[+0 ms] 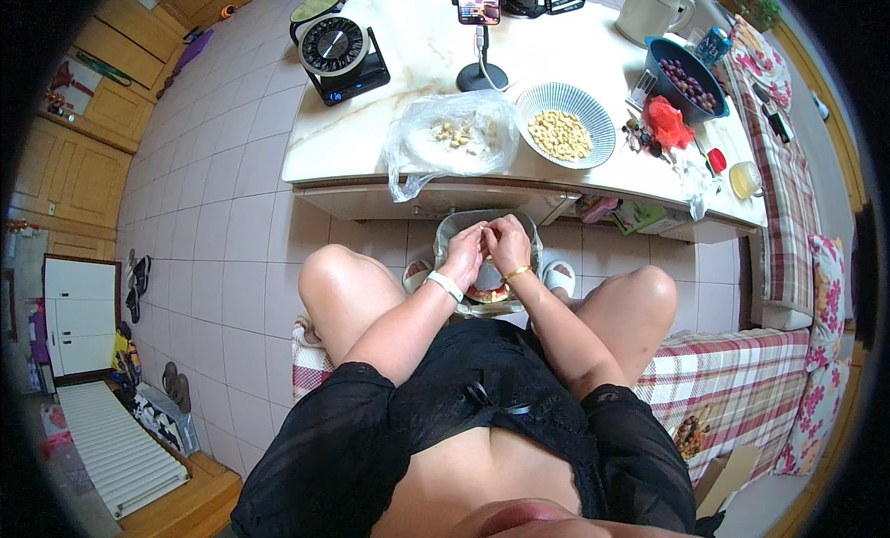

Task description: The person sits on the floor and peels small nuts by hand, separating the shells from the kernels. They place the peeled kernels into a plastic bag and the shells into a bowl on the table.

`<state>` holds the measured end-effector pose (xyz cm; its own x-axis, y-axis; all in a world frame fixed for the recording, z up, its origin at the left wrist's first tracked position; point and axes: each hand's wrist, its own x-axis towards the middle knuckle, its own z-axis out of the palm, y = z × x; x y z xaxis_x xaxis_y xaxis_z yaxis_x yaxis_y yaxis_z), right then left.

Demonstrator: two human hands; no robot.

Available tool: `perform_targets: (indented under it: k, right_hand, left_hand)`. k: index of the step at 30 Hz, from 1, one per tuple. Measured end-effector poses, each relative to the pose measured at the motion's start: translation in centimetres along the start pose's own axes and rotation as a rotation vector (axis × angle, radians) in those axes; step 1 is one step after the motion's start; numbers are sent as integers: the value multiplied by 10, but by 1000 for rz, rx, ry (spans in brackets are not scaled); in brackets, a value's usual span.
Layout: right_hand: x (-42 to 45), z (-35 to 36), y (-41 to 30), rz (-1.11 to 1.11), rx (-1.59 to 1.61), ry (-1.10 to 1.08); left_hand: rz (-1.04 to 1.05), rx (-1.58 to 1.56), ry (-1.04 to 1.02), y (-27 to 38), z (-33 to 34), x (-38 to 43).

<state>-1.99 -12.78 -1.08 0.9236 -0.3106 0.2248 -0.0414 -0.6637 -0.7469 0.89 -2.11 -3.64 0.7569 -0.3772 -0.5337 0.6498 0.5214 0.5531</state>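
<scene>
My left hand [466, 252] and my right hand [508, 242] meet fingertip to fingertip above a lined waste bin [441, 240] between my knees. A small pale piece seems to be pinched between them; it is too small to identify, and I cannot tell which hand holds it. Watermelon rind [489, 294] lies in the bin. On the table in front, a clear plastic bag [410, 142] holds some pale nuts or seeds [455, 135]. To its right, a striped bowl [599, 114] contains many shelled pale yellow kernels [560, 135].
The marble-topped table [334, 156] also bears a phone [478, 1] on a stand [480, 76], a digital scale [354, 86], a blue basin [723, 107] of grapes, a red plastic bag [667, 123], a glass cup [745, 181] and a kettle [648, 13]. Its front edge is just beyond my hands.
</scene>
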Motion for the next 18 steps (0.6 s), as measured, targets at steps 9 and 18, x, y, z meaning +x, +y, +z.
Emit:
perform_targets:
  k: [9, 18]
  right_hand:
    - [16, 6, 21, 244, 270, -276]
    - [19, 7, 30, 362, 520, -338]
  left_hand:
    - [42, 36, 37, -5, -15, 11]
    - [52, 215, 123, 1, -11, 5]
